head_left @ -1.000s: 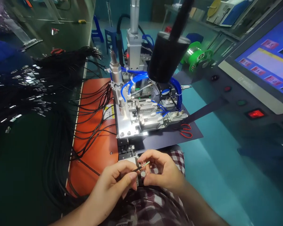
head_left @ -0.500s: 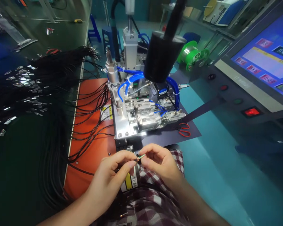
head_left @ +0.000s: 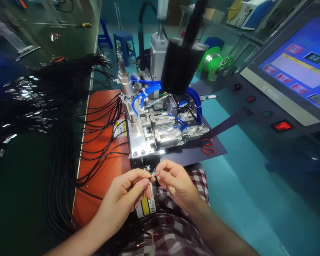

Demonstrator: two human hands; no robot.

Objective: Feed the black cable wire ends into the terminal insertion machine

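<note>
Cylinder (head_left: 158, 58) shifted rightward, left grip (head_left: 128, 189) pinching cable (head_left: 150, 177), right grip (head_left: 179, 183) strands (head_left: 155, 174), spool (head_left: 225, 64) holding wire (head_left: 212, 59)

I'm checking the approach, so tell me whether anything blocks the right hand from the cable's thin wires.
Nothing visible does: the right hand is directly at the thin wires, which stick out from the left hand. The machine stands beyond both hands.
</note>
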